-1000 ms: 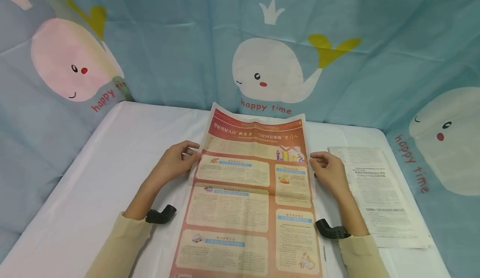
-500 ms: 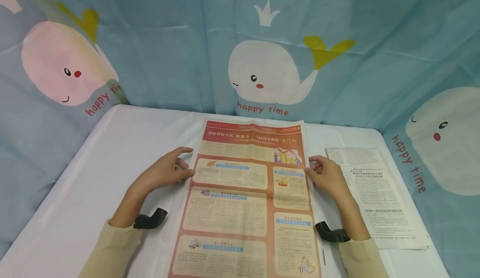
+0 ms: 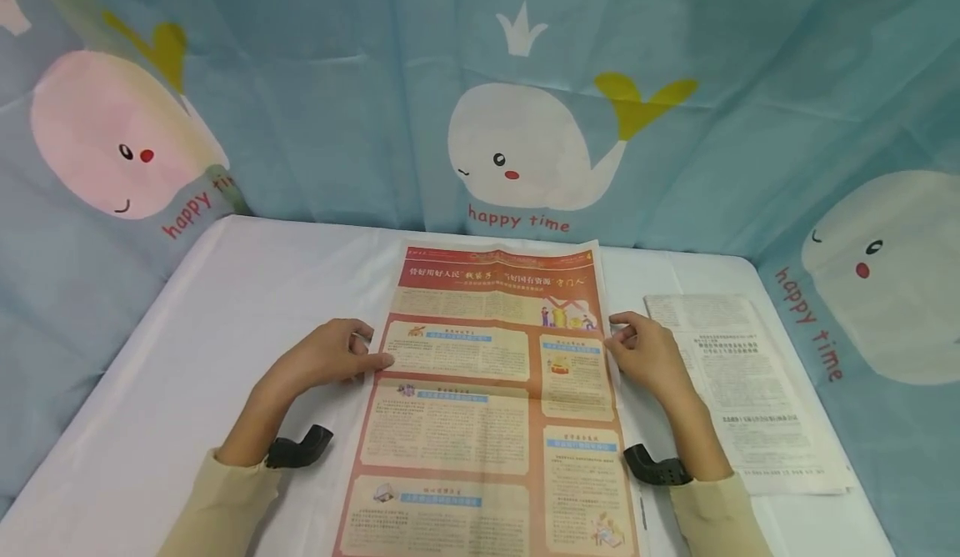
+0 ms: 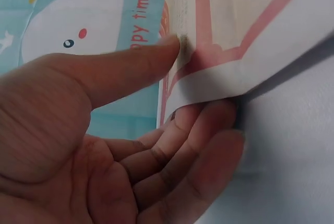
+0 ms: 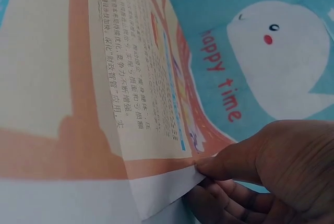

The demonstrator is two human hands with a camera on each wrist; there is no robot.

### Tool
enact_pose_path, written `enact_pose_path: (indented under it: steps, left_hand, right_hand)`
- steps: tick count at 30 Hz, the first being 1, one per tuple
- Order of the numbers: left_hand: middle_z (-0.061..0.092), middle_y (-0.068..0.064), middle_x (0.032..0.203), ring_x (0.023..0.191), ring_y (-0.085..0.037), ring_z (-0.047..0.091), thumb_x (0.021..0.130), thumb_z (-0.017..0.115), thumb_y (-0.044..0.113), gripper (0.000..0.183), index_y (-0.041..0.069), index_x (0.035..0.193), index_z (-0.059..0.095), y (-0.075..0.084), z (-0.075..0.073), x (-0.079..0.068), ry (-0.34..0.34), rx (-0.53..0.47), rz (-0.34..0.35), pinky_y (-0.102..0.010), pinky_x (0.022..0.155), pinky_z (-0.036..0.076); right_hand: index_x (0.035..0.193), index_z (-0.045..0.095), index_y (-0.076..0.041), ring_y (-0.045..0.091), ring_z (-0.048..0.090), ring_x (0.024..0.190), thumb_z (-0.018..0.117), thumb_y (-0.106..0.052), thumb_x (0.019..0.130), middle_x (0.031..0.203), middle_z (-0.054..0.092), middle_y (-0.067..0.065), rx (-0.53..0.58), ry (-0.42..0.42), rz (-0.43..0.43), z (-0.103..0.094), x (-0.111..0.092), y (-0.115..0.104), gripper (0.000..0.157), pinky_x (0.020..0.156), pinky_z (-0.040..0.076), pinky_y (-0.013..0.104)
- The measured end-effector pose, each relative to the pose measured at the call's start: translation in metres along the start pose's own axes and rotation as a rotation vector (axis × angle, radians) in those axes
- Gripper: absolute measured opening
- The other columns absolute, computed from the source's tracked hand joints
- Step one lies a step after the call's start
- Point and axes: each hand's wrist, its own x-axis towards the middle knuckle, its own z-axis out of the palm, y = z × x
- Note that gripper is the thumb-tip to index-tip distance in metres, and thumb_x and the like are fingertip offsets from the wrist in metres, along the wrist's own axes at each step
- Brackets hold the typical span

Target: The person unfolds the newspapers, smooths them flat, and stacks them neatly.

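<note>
A long newspaper page (image 3: 450, 424) printed in red and cream lies lengthwise on the white table. My left hand (image 3: 326, 355) is at its left edge. In the left wrist view the thumb (image 4: 151, 62) lies over the paper and the other fingers (image 4: 182, 156) reach under the edge, which curls up a little. At the right edge my right hand (image 3: 647, 350) pinches the sheet between thumb and fingers; the right wrist view shows the thumb (image 5: 229, 158) pressed on the red border and the fingers below it. The page's near end runs out of the head view.
On the right, a folded black-and-white newspaper (image 3: 750, 398) lies partly behind the right forearm. A blue curtain (image 3: 337, 123) with whale prints surrounds the table (image 3: 187, 348). A black wrist mount (image 3: 300, 449) sits on each forearm.
The page's far end, curled up one second ago, now lies flatter and lower. My left hand has slid down the left edge toward me, its fingers loosening midway, then gripping the edge.
</note>
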Motion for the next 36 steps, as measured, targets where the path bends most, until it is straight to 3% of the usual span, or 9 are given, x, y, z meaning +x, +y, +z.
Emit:
enact_pose_path:
  steps: [5,12,20,24,28,32,36]
  left_hand:
    - [0.068,-0.009,0.082,0.068,-0.018,0.06,0.093,0.082,0.034,0.068,-0.013,0.134,0.054,-0.001,0.004,0.0,-0.005,-0.031,0.003,-0.032,0.061,0.047]
    - [0.065,-0.004,0.069,0.062,-0.017,0.057,0.099,0.073,0.04,0.041,0.0,0.101,0.067,-0.005,0.006,0.001,-0.044,-0.061,0.001,-0.03,0.059,0.042]
    - [0.069,-0.004,0.072,0.061,-0.017,0.059,0.098,0.075,0.04,0.052,-0.002,0.119,0.055,-0.005,0.009,-0.007,-0.054,-0.072,-0.009,-0.031,0.059,0.045]
    - [0.071,-0.005,0.073,0.061,-0.016,0.059,0.097,0.076,0.037,0.053,-0.003,0.122,0.054,-0.007,0.011,-0.013,-0.045,-0.063,-0.017,-0.031,0.058,0.044]
    - [0.067,-0.005,0.07,0.058,-0.015,0.058,0.096,0.078,0.037,0.057,-0.005,0.126,0.053,-0.006,0.013,-0.013,-0.024,-0.047,-0.012,-0.03,0.057,0.044]
    - [0.061,-0.005,0.069,0.058,-0.016,0.055,0.093,0.08,0.037,0.068,-0.008,0.136,0.05,-0.003,0.015,-0.012,0.011,-0.004,0.005,-0.03,0.056,0.042]
    - [0.06,-0.006,0.073,0.06,-0.016,0.055,0.089,0.084,0.036,0.077,-0.011,0.14,0.049,-0.001,0.017,-0.017,0.031,0.025,0.004,-0.031,0.056,0.043]
  right_hand:
    - [0.135,0.065,0.005,0.017,0.065,0.072,0.072,-0.009,0.096,0.095,0.073,0.017,-0.004,0.0,0.006,0.0,0.0,0.0,0.042,0.063,0.048,0.029]
    - [0.124,0.07,0.006,0.015,0.064,0.07,0.072,-0.011,0.096,0.091,0.074,0.016,-0.001,0.001,0.019,0.001,-0.002,-0.001,0.033,0.061,0.048,0.028]
    - [0.11,0.073,0.002,0.017,0.063,0.07,0.072,-0.014,0.097,0.09,0.074,0.014,-0.012,0.019,0.066,0.001,-0.005,-0.009,0.021,0.061,0.046,0.028]
    - [0.114,0.073,0.001,0.022,0.07,0.077,0.072,-0.018,0.098,0.094,0.077,0.015,-0.012,0.014,0.055,0.001,-0.006,-0.011,0.025,0.065,0.05,0.032]
    - [0.122,0.072,0.001,0.031,0.077,0.089,0.071,-0.023,0.1,0.103,0.078,0.018,-0.056,0.024,0.024,-0.002,-0.008,-0.01,0.033,0.073,0.058,0.044]
    - [0.13,0.069,0.001,0.04,0.075,0.106,0.069,-0.027,0.101,0.118,0.075,0.024,-0.079,0.038,0.013,-0.003,-0.011,-0.011,0.04,0.085,0.058,0.056]
    - [0.133,0.068,-0.001,0.043,0.071,0.115,0.068,-0.029,0.103,0.127,0.071,0.026,-0.068,0.067,-0.005,-0.001,-0.019,-0.021,0.042,0.091,0.056,0.061]
